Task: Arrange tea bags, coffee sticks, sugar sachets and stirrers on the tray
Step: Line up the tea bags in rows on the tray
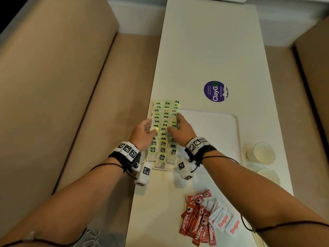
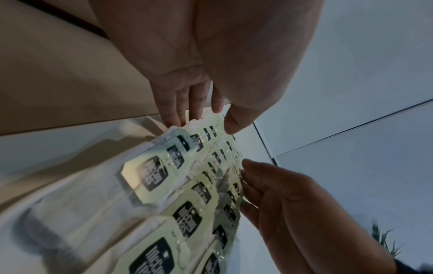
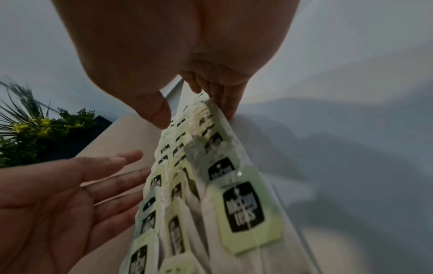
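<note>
tray: white tray is sitting mid-table, mostly bare on its right part
tea bags: three rows of green-tagged tea bags are lying along the tray's 9 o'clock side, overlapping like shingles
left hand: left hand is flanking the rows from 9 o'clock, fingers straight and relaxed, gripping nothing
right hand: right hand is pressing in from 3 o'clock, fingers flat against the bags, thumb on top
coffee sticks: red coffee sticks are piled at 6 o'clock, off the tray
sugar sachets: white sugar sachets are lying just beside them
glasses: two glasses at 4 o'clock, nearer one partly hidden by the arm
hard to tell: tag print is blurring in the wrist views; can't make out stirrers
</note>
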### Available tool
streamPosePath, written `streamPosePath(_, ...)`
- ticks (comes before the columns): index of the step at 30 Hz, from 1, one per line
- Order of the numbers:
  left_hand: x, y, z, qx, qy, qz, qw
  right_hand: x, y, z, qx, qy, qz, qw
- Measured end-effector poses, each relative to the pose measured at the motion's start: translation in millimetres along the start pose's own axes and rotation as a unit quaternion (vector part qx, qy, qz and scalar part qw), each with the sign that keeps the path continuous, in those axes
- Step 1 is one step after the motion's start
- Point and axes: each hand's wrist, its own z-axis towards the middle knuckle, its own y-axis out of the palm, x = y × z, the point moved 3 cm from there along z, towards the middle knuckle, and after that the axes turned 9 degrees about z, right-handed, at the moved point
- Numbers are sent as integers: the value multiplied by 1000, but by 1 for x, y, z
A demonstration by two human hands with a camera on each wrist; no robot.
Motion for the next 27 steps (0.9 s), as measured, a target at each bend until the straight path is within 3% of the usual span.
streamPosePath(15,1,-5,4,-25,13,-1,1000,-12,-9,15,18,2,-4,1000)
streamPosePath(21,3,-12,-7,-25,16,-1,1000,-2,-22,-5,6,29,-66,997)
streamPosePath(25,8,-19,-25,28,42,-6,999,6,-33,-35,5,-16,-68,998)
streamPosePath(27,11,-19,-37,9,62,12,998,11,-40,-57,6,-38,-62,997)
